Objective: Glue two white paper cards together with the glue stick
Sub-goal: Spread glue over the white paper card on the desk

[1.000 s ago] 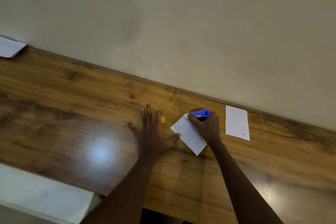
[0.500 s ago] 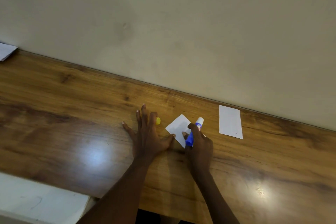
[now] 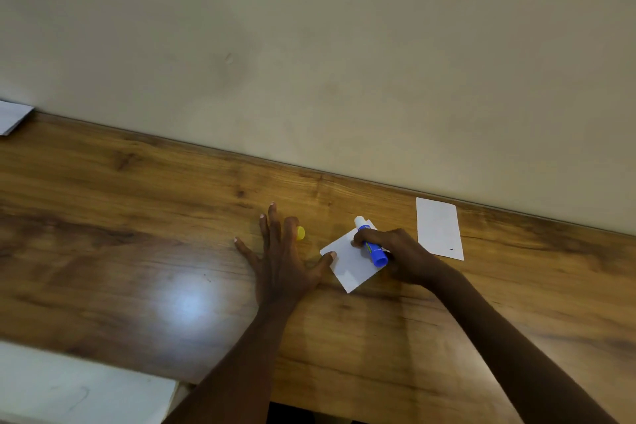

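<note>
A white paper card [image 3: 351,260] lies tilted on the wooden table [image 3: 137,234]. My right hand [image 3: 402,256] grips a blue glue stick [image 3: 373,248], whose white tip rests at the card's far corner. My left hand [image 3: 278,258] lies flat on the table with fingers spread, its thumb pressing the card's left corner. A yellow glue cap [image 3: 301,233] sits just behind my left fingers. The second white card [image 3: 438,227] lies to the right, near the wall, apart from both hands.
The table runs along a beige wall [image 3: 344,62]. Another white paper [image 3: 12,117] pokes in at the far left edge. A white surface [image 3: 69,385] shows below the table's front edge at lower left.
My right hand has swept the glue stick across the card, first toward me, then back to the far corner. My left hand has stayed pressed in place.
</note>
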The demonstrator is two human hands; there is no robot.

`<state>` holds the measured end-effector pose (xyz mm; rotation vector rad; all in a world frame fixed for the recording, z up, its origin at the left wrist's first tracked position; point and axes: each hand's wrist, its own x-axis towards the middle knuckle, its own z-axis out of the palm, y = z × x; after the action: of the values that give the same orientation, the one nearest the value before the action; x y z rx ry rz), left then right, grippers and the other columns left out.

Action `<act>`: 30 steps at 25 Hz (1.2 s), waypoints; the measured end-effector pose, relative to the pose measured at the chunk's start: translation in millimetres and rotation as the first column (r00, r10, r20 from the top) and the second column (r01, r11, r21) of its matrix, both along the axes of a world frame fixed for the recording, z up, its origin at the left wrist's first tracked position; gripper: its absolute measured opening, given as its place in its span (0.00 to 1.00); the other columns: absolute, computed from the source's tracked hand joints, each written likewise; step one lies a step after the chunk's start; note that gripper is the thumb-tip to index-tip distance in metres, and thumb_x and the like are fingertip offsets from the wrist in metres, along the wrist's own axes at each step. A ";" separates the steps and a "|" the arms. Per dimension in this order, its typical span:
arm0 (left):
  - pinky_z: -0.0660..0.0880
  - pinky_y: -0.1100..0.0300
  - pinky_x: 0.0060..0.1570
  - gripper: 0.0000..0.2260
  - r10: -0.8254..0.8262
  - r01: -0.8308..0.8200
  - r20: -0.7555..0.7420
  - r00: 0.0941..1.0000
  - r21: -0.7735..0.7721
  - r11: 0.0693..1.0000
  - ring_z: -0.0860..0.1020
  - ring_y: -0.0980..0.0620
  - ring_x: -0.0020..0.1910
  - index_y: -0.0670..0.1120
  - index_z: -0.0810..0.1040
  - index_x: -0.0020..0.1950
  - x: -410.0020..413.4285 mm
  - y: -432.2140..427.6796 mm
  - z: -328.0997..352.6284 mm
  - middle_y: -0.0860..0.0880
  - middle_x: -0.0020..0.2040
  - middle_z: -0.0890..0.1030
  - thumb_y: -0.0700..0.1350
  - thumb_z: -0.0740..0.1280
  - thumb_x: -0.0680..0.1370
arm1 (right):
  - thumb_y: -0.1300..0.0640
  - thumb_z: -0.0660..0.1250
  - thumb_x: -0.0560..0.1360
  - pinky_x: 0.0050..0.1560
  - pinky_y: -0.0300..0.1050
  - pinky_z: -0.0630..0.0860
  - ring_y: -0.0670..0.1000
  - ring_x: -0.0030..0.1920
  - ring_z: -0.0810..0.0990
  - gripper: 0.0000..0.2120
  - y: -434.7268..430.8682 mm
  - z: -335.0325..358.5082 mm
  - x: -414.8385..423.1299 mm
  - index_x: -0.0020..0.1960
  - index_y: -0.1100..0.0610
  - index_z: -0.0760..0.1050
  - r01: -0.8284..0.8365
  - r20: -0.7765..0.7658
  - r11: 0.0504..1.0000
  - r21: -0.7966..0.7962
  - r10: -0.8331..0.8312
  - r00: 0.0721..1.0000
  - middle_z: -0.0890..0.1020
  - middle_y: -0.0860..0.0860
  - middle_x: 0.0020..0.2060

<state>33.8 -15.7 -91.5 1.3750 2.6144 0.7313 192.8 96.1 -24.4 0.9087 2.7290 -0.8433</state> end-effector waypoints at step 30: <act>0.37 0.29 0.65 0.36 -0.021 0.020 -0.014 1.000 -0.094 0.995 0.45 0.42 0.76 0.50 0.61 0.64 0.5 -0.4 1.8 0.44 0.77 0.48 0.67 0.67 0.64 | 0.61 0.69 0.70 0.29 0.21 0.68 0.43 0.30 0.73 0.04 -10.6 -22.0 -22.2 0.41 0.58 0.74 0.578 -0.480 0.755 -0.310 -0.649 0.590 0.75 0.47 0.30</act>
<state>34.2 -16.1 -89.7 1.3849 2.6056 0.5899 170.6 85.5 -46.4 1.9152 2.7363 -1.6175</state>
